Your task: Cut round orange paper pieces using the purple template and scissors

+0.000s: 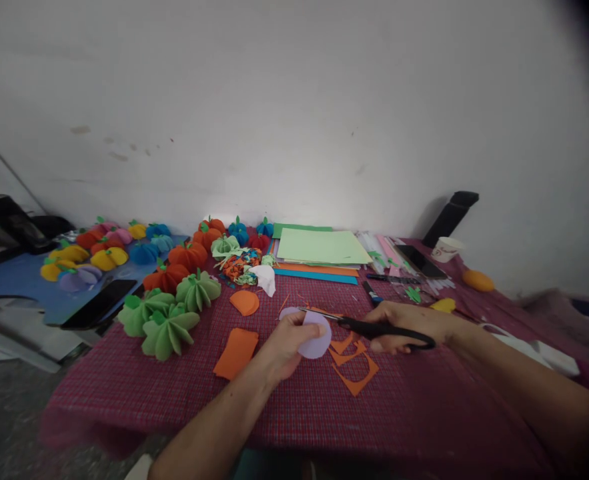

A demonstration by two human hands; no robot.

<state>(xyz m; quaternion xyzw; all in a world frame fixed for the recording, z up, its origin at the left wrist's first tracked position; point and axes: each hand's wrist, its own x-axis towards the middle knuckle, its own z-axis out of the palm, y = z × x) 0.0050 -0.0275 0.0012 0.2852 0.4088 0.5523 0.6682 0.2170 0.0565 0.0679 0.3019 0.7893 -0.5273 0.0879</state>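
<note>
My left hand [287,343] is closed on a pale lilac paper circle [317,337], pinching it above the red checked tablecloth [139,390]. My right hand [407,327] grips black-handled scissors [369,327], whose blades point left and meet the top edge of the circle. Orange paper offcuts [355,368] lie just under the hands. An orange paper circle [245,302] and an orange rectangle [235,353] lie to the left of my left hand.
Several folded paper pumpkins, green [167,320], orange [184,260], yellow [74,257] and blue, fill the left side. A stack of coloured paper sheets [321,250] lies at the back. A phone [99,302], a second phone [421,261], a paper cup [444,249] and pens stand around.
</note>
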